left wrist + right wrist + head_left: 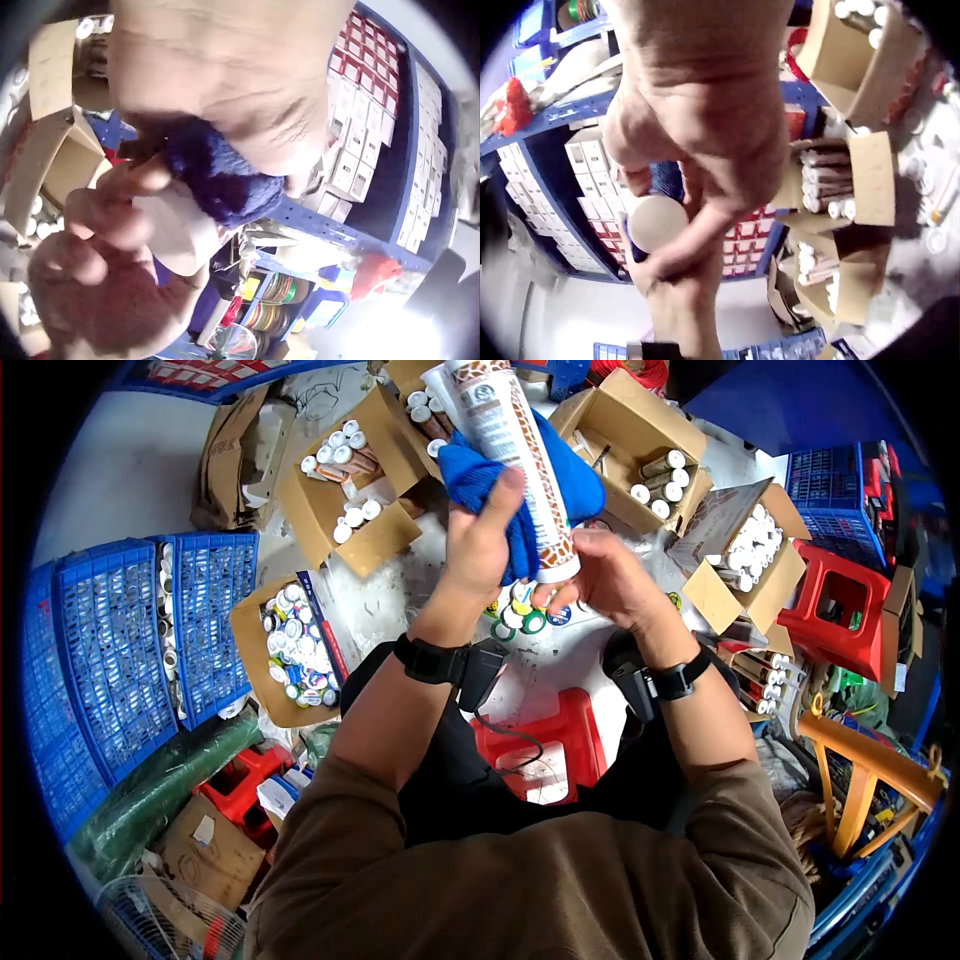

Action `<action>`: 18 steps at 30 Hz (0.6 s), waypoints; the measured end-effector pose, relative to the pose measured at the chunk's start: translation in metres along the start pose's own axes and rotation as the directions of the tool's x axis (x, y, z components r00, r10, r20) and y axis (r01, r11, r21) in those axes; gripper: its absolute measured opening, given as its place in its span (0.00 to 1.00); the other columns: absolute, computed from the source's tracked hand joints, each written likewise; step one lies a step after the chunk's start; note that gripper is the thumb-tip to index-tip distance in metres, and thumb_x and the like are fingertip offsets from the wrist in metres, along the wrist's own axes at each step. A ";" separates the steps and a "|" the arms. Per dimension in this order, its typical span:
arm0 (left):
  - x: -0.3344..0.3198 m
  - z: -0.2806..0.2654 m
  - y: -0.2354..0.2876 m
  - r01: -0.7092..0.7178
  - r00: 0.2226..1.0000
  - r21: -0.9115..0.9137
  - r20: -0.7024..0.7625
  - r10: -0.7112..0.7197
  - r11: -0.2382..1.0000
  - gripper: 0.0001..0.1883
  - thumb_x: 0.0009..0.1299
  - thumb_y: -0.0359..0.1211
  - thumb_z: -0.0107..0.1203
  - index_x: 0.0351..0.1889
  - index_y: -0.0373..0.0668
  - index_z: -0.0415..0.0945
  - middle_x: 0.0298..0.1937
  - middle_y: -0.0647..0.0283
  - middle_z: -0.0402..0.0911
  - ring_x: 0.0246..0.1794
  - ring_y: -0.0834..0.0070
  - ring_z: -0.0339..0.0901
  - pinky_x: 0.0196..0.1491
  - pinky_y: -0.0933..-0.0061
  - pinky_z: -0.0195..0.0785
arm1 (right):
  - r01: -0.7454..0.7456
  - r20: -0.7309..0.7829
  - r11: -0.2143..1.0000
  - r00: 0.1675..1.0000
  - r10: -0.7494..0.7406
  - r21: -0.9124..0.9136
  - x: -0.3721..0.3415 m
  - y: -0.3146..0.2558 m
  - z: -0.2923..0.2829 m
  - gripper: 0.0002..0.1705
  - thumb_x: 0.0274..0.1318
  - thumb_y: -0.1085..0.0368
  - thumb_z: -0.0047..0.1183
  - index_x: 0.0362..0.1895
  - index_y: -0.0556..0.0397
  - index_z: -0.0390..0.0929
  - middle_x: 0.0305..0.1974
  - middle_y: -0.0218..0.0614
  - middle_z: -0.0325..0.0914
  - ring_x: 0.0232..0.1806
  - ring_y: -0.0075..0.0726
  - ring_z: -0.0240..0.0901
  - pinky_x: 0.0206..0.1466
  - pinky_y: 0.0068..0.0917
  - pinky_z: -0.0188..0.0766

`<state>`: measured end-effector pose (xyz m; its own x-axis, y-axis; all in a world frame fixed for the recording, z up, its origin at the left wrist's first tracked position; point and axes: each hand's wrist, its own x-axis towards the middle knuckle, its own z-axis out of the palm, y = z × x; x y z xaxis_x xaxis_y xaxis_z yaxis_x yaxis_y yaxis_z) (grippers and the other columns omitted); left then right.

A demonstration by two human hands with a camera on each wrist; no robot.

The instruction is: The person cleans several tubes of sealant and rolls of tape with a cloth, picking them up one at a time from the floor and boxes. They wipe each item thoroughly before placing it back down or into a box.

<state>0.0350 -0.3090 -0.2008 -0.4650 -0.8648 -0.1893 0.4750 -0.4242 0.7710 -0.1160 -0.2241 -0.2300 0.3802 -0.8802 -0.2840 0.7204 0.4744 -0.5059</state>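
A cylindrical tube (530, 470) with a brown giraffe-like pattern and a white lower end is held up in front of the body, tilted. My left hand (478, 550) grips it through a blue cloth (472, 477), thumb along the tube's side. My right hand (620, 580) holds the lower end between thumb and fingers. In the right wrist view the tube's round pale end (658, 223) faces the camera beside the right fingers. The left wrist view shows the bunched blue cloth (217, 172) under the left hand. Another pale cylinder (440, 392) shows beside the tube's upper part.
Open cardboard boxes with white-ended tubes stand ahead left (400, 540) and right (690, 435). A box of round lids (255, 670) sits at left, near blue crates (120, 650). Loose lids (533, 622) lie below the hands. Red stools (825, 600) stand right and between the legs.
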 end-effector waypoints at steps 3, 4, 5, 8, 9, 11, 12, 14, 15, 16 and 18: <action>0.006 -0.017 -0.003 -0.141 0.976 0.274 0.202 0.086 0.951 0.19 0.70 0.38 0.63 0.51 0.36 0.75 0.41 0.63 0.83 0.36 0.79 0.81 0.39 0.75 0.76 | 0.070 -0.324 0.687 0.844 -0.427 -0.723 0.001 -0.004 -0.012 0.21 0.67 0.52 0.50 0.46 0.59 0.79 0.38 0.36 0.80 0.38 0.27 0.78 0.36 0.25 0.76; 0.005 -0.019 -0.001 -0.104 0.974 0.327 0.226 0.029 0.939 0.21 0.70 0.39 0.64 0.53 0.35 0.75 0.42 0.61 0.83 0.39 0.78 0.81 0.41 0.74 0.77 | 0.117 -0.310 0.592 0.763 -0.567 -0.797 0.000 -0.006 -0.029 0.24 0.69 0.49 0.46 0.51 0.57 0.77 0.40 0.34 0.80 0.41 0.24 0.77 0.40 0.22 0.74; 0.002 -0.020 0.003 0.019 0.961 0.299 0.257 -0.099 0.954 0.21 0.70 0.39 0.64 0.54 0.35 0.75 0.43 0.61 0.83 0.40 0.77 0.81 0.42 0.73 0.77 | 0.283 -0.324 0.701 0.733 -0.598 -0.654 0.000 -0.012 -0.024 0.25 0.70 0.48 0.45 0.55 0.56 0.74 0.43 0.32 0.79 0.44 0.23 0.76 0.43 0.22 0.73; -0.005 -0.019 0.000 0.349 0.850 0.232 0.330 -0.411 0.908 0.22 0.72 0.40 0.62 0.57 0.36 0.74 0.45 0.61 0.83 0.41 0.77 0.82 0.44 0.73 0.78 | 0.512 -0.332 0.772 0.703 -0.629 -0.377 -0.001 -0.025 -0.018 0.31 0.72 0.45 0.42 0.66 0.55 0.67 0.49 0.29 0.77 0.46 0.18 0.73 0.45 0.19 0.69; -0.008 -0.018 -0.004 0.404 0.831 0.230 0.313 -0.460 0.886 0.22 0.72 0.41 0.61 0.57 0.36 0.73 0.45 0.61 0.84 0.41 0.76 0.83 0.44 0.74 0.78 | 0.500 -0.277 0.757 0.723 -0.632 -0.421 -0.005 -0.026 -0.017 0.33 0.71 0.44 0.43 0.68 0.54 0.65 0.49 0.27 0.76 0.41 0.15 0.69 0.40 0.17 0.65; -0.016 -0.010 -0.007 0.521 0.790 0.179 0.268 -0.551 0.834 0.23 0.73 0.43 0.60 0.58 0.37 0.72 0.45 0.61 0.84 0.40 0.75 0.84 0.43 0.74 0.79 | 0.459 -0.295 0.726 0.700 -0.650 -0.512 -0.009 -0.029 -0.024 0.28 0.71 0.45 0.46 0.60 0.55 0.71 0.41 0.25 0.77 0.34 0.13 0.67 0.35 0.14 0.63; -0.017 -0.006 -0.007 0.566 0.782 0.129 0.230 -0.580 0.814 0.23 0.73 0.44 0.60 0.58 0.37 0.72 0.45 0.61 0.84 0.40 0.76 0.84 0.43 0.74 0.79 | 0.411 -0.297 0.689 0.684 -0.666 -0.597 -0.010 -0.031 -0.029 0.25 0.70 0.46 0.49 0.53 0.55 0.77 0.34 0.22 0.78 0.28 0.10 0.66 0.29 0.12 0.61; -0.014 -0.008 -0.012 0.634 0.729 0.069 0.281 -0.625 0.770 0.28 0.76 0.41 0.55 0.68 0.37 0.63 0.56 0.57 0.80 0.51 0.71 0.82 0.53 0.70 0.77 | 0.366 -0.401 0.685 0.602 -0.690 -0.630 -0.011 -0.036 -0.023 0.23 0.67 0.47 0.55 0.44 0.58 0.79 0.29 0.25 0.78 0.24 0.10 0.66 0.25 0.12 0.60; -0.015 -0.007 -0.013 0.641 0.721 0.075 0.282 -0.633 0.764 0.28 0.76 0.41 0.55 0.68 0.37 0.63 0.56 0.57 0.80 0.51 0.71 0.82 0.53 0.70 0.77 | 0.354 -0.462 0.662 0.503 -0.730 -0.661 -0.010 -0.036 -0.024 0.22 0.66 0.48 0.56 0.42 0.58 0.79 0.29 0.26 0.78 0.23 0.11 0.67 0.24 0.12 0.61; -0.016 -0.003 -0.013 0.575 0.752 0.184 0.266 -0.603 0.797 0.25 0.75 0.42 0.57 0.64 0.38 0.67 0.51 0.59 0.81 0.47 0.73 0.82 0.49 0.72 0.77 | 0.336 -0.512 0.640 0.397 -0.762 -0.691 -0.006 -0.037 -0.027 0.22 0.65 0.49 0.58 0.40 0.58 0.79 0.29 0.27 0.79 0.22 0.12 0.68 0.23 0.13 0.62; -0.017 -0.001 -0.017 0.504 0.777 0.294 0.256 -0.575 0.812 0.23 0.74 0.43 0.58 0.60 0.39 0.70 0.46 0.61 0.83 0.42 0.76 0.83 0.45 0.74 0.78 | 0.403 -0.593 0.665 0.305 -0.746 -0.629 -0.008 -0.042 -0.039 0.23 0.60 0.50 0.63 0.41 0.58 0.75 0.32 0.32 0.80 0.28 0.18 0.77 0.28 0.14 0.71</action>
<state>0.0353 -0.2877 -0.2108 -0.8256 -0.3598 -0.4346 -0.0681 -0.7010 0.7099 -0.1722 -0.2364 -0.2380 -0.7651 -0.6147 -0.1920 0.2675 -0.0321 -0.9630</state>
